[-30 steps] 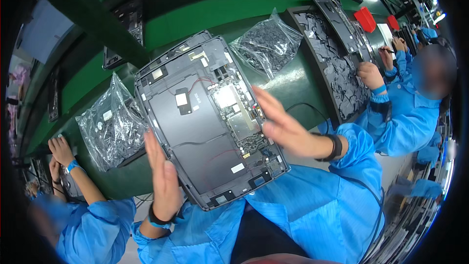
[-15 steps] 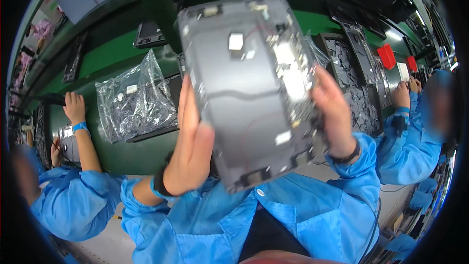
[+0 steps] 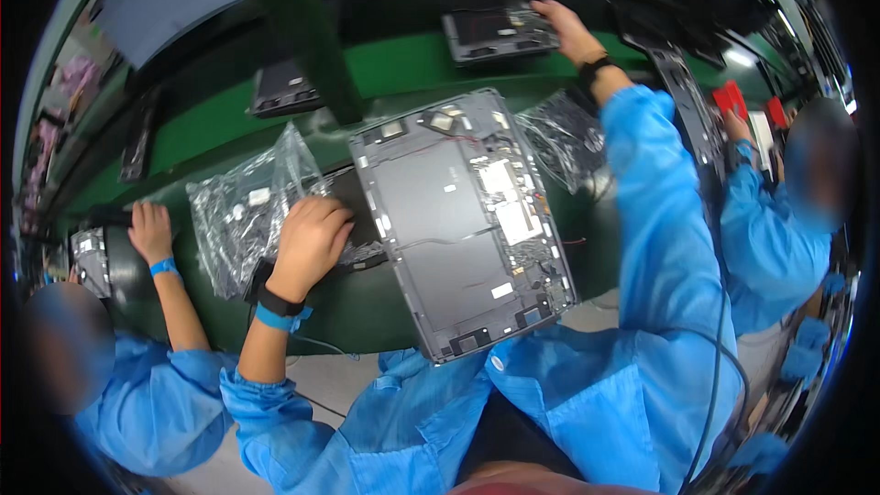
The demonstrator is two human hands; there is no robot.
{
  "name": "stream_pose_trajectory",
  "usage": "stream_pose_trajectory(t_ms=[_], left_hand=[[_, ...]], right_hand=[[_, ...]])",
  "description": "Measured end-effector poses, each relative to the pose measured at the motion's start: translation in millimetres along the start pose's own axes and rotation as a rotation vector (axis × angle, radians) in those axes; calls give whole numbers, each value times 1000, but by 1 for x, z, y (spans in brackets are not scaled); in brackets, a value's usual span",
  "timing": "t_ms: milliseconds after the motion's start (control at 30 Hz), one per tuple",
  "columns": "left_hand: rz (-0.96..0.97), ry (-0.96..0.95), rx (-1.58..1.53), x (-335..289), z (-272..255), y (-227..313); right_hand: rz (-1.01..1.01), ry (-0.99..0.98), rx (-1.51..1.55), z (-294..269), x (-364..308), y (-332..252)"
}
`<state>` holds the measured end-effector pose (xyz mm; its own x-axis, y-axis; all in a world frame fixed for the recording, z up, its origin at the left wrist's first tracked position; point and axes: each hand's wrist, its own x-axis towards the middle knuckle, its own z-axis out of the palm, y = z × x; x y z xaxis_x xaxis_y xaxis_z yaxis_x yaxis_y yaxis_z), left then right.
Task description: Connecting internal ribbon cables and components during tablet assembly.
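A dark grey tablet casing (image 3: 440, 275) with a circuit board along its right side lies slanted in front of me, touched by neither hand. Up on the shelf, my right hand (image 3: 570, 29) grips the right edge of a second tablet casing (image 3: 486, 26), fingers closed on it. My left hand (image 3: 313, 236) is beside the first casing, at the right side of a clear plastic bag (image 3: 234, 238) of parts. Its fingers are curled and pressed together; what they hold, if anything, is hidden. Small dark parts (image 3: 364, 258) lie just right of those fingers.
Another clear bag (image 3: 564, 137) sits right of the near casing. A green post (image 3: 312, 46) rises before the shelf, with a further casing (image 3: 284, 90) at its left. Co-workers sit close on both sides; a co-worker's hand (image 3: 151, 231) is at left. A cable (image 3: 715, 376) hangs by my right sleeve.
Both hands have let go of the first tablet casing, now lower on the bench. My right hand has moved up to the second casing on the shelf; my left has moved left to the bag.
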<state>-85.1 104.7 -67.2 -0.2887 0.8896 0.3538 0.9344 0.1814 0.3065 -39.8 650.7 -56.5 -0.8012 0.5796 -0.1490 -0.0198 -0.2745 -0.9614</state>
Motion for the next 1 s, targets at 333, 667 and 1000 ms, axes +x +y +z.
stream_pose_trajectory(t_ms=[333, 667, 1000], left_hand=[[-220, -139, 184, -16, -8, -1], [-291, -119, 44, -27, -12, -4], [-441, -89, -5, -23, -11, 6]], right_hand=[[-160, 266, -634, 34, 39, 16], [-504, -362, -1442, 33, -192, 5], [-814, -313, -1690, 33, -211, 63]])
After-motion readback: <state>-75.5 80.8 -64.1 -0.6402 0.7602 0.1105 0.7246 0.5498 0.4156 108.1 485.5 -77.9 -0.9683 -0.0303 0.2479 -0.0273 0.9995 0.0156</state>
